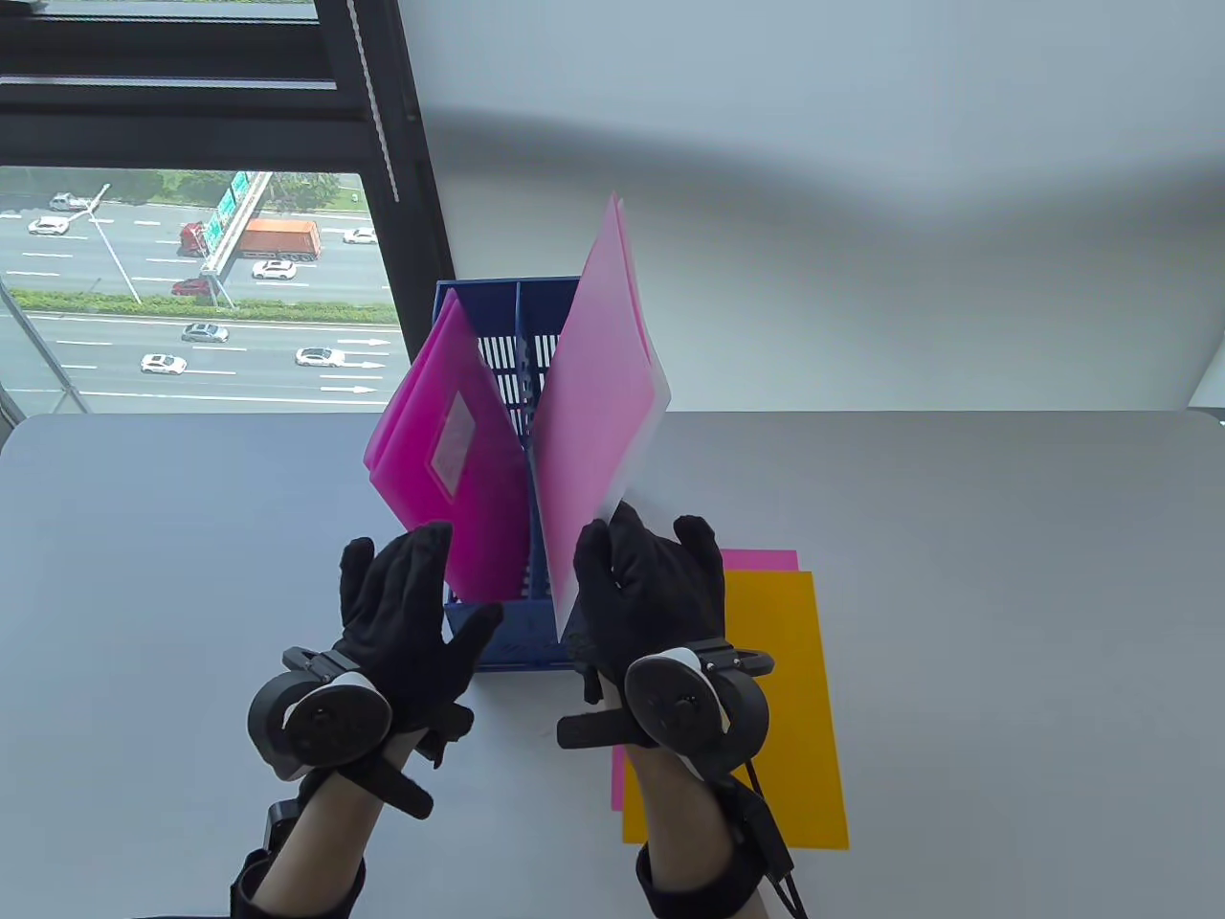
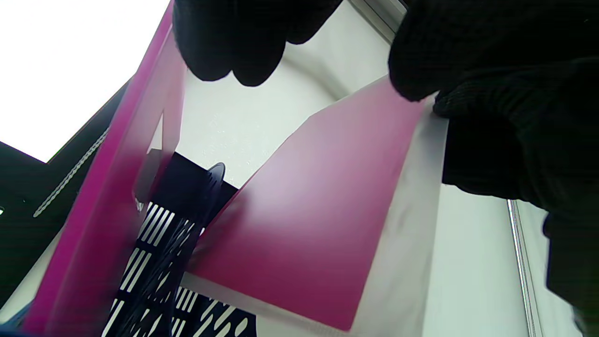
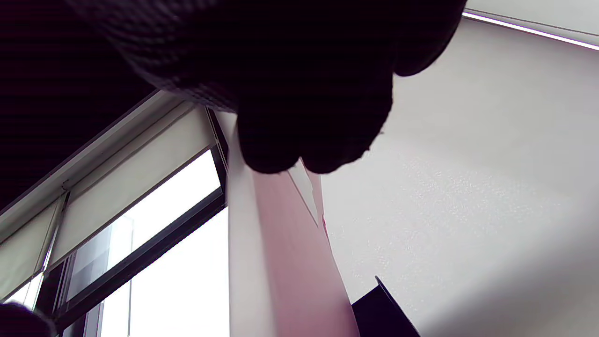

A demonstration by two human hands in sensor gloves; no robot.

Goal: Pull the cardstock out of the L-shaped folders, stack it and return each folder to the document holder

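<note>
The pale pink folder (image 1: pixel 598 402) is pinched at its near edge by the right hand (image 1: pixel 651 593), its long axis slanting up and far over the document holder (image 1: pixel 498 316); the left hand (image 1: pixel 412 613), fingers relaxed and empty, is nearer the magenta folder (image 1: pixel 450 459).

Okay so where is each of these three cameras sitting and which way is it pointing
Table view: above, looking down at the blue document holder; left hand, right hand and trackers show.
Left wrist view: low, looking up past gloved fingertips at the holder.
Right wrist view: low, looking up; fingers pinch the pale pink folder.
All three show that folder.
</note>
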